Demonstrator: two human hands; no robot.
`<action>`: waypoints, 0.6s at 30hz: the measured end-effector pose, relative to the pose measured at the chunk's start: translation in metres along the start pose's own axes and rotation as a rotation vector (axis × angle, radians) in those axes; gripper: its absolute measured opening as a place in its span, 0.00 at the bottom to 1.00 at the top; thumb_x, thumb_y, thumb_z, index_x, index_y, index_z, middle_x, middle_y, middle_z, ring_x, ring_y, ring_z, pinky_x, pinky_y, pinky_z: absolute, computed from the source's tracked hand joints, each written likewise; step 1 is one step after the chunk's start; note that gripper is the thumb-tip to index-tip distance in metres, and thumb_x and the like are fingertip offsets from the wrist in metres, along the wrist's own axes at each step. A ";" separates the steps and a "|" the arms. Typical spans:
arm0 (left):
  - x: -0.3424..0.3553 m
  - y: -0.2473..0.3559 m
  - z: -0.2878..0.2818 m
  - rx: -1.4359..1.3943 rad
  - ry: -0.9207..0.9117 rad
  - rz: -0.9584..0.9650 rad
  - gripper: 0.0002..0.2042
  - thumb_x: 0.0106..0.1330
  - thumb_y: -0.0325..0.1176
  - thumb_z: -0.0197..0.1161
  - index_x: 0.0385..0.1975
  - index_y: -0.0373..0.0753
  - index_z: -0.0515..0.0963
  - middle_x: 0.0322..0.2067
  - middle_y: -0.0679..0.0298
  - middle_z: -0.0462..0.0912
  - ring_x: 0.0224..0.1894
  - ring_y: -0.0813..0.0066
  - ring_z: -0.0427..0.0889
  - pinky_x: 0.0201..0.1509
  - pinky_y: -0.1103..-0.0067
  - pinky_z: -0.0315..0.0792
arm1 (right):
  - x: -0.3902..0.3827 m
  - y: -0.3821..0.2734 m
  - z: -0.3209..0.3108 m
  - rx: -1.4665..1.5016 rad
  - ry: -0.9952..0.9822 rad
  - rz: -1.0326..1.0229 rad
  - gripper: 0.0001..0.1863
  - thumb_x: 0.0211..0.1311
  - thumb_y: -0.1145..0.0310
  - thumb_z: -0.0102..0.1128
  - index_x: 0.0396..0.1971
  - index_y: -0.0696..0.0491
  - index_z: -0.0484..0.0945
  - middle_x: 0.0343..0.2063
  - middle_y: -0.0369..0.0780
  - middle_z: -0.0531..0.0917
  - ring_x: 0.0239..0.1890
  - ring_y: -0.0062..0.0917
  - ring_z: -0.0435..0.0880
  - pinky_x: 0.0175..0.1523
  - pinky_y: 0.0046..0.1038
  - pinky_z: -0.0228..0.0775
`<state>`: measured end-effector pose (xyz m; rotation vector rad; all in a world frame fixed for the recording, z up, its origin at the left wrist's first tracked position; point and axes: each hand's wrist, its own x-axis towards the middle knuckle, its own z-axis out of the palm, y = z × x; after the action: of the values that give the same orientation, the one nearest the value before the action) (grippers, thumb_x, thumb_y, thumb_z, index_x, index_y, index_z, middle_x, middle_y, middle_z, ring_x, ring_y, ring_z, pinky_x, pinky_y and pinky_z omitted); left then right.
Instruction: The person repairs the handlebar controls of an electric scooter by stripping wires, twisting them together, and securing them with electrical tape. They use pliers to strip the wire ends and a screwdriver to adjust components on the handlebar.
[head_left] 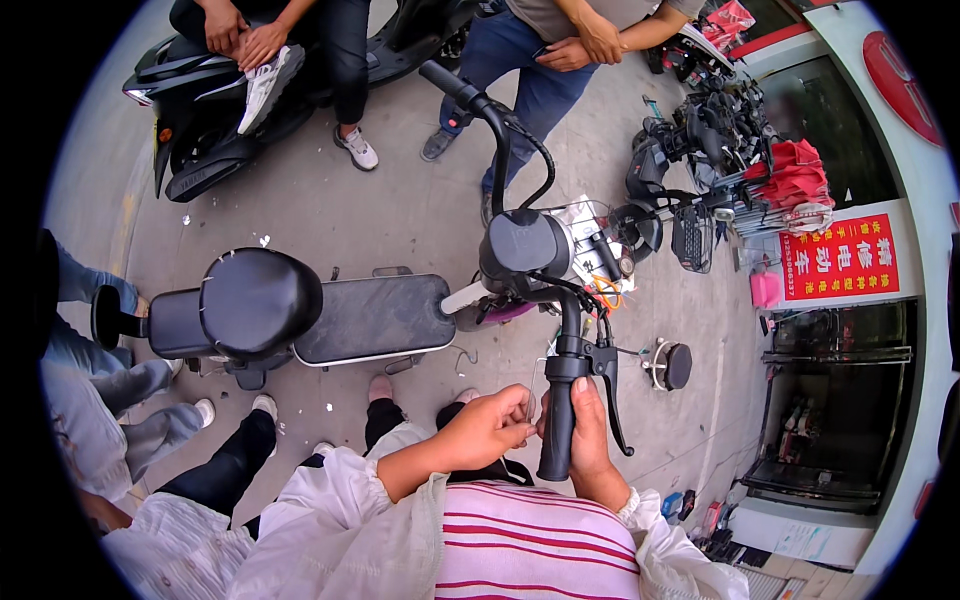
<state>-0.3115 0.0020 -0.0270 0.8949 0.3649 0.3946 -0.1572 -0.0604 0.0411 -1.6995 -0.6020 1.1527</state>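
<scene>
An electric scooter stands crosswise in front of me, its black handlebar grip (557, 430) pointing toward my body. My right hand (590, 425) is wrapped round this grip from behind, the thumb lying along its right side. A black brake lever (614, 405) runs beside that thumb. Just left of the grip, my left hand (492, 425) is closed, thumb and fingertips pressed together. Something thin and pale shows at those fingertips, too small to name. The scooter's far grip (446, 82) is untouched. Its round black seat (260, 303) is at the left.
A small round stool (677, 366) is on the pavement right of the scooter. Several people stand at left; one person in blue trousers (520, 70) stands beyond the handlebar. Another sits on a black scooter (215, 150). Parked scooters and folded red fabric (795, 175) line the shopfront.
</scene>
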 end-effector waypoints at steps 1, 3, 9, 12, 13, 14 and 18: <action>0.002 -0.002 0.000 0.044 0.013 0.018 0.07 0.67 0.23 0.61 0.38 0.35 0.69 0.28 0.62 0.76 0.29 0.78 0.79 0.34 0.78 0.74 | 0.000 0.001 -0.001 0.001 -0.005 -0.002 0.25 0.75 0.44 0.43 0.48 0.54 0.69 0.27 0.38 0.76 0.20 0.19 0.74 0.24 0.22 0.69; 0.005 -0.003 -0.001 0.244 0.109 0.101 0.07 0.65 0.23 0.62 0.37 0.36 0.69 0.28 0.60 0.77 0.28 0.72 0.79 0.34 0.75 0.73 | -0.001 -0.003 0.002 0.035 0.000 0.024 0.24 0.75 0.45 0.44 0.49 0.54 0.69 0.27 0.38 0.76 0.19 0.19 0.74 0.24 0.22 0.70; 0.031 -0.023 -0.001 0.647 0.396 0.373 0.06 0.63 0.24 0.63 0.35 0.35 0.73 0.29 0.55 0.78 0.31 0.55 0.79 0.36 0.69 0.73 | -0.002 -0.013 0.007 0.057 -0.001 0.060 0.24 0.75 0.45 0.45 0.49 0.54 0.69 0.25 0.37 0.75 0.19 0.19 0.74 0.24 0.22 0.71; 0.049 -0.033 -0.007 0.749 0.459 0.449 0.05 0.64 0.28 0.63 0.37 0.37 0.75 0.32 0.54 0.81 0.35 0.50 0.81 0.37 0.64 0.74 | -0.003 -0.013 0.006 0.060 -0.009 0.057 0.24 0.75 0.45 0.46 0.49 0.53 0.69 0.25 0.37 0.75 0.19 0.19 0.74 0.24 0.22 0.71; 0.054 -0.036 -0.010 0.780 0.473 0.471 0.06 0.65 0.29 0.62 0.37 0.38 0.75 0.34 0.54 0.81 0.37 0.50 0.81 0.37 0.62 0.74 | -0.003 -0.012 0.005 0.062 -0.012 0.055 0.23 0.75 0.46 0.46 0.49 0.53 0.69 0.25 0.37 0.75 0.19 0.18 0.74 0.24 0.22 0.71; 0.058 -0.039 -0.012 0.808 0.481 0.464 0.05 0.66 0.30 0.62 0.37 0.38 0.75 0.33 0.54 0.81 0.37 0.50 0.81 0.37 0.62 0.74 | -0.003 -0.012 0.005 0.062 -0.008 0.055 0.23 0.75 0.46 0.46 0.49 0.53 0.69 0.25 0.37 0.75 0.19 0.18 0.74 0.24 0.22 0.71; 0.060 -0.046 -0.011 0.821 0.488 0.448 0.06 0.67 0.32 0.61 0.37 0.37 0.78 0.32 0.55 0.82 0.36 0.51 0.82 0.37 0.64 0.76 | -0.001 -0.009 0.003 0.077 0.001 0.044 0.24 0.75 0.45 0.47 0.48 0.53 0.69 0.24 0.36 0.75 0.18 0.18 0.74 0.24 0.21 0.72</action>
<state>-0.2563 0.0123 -0.0788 1.6975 0.8096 0.9168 -0.1592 -0.0562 0.0498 -1.6547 -0.5157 1.1909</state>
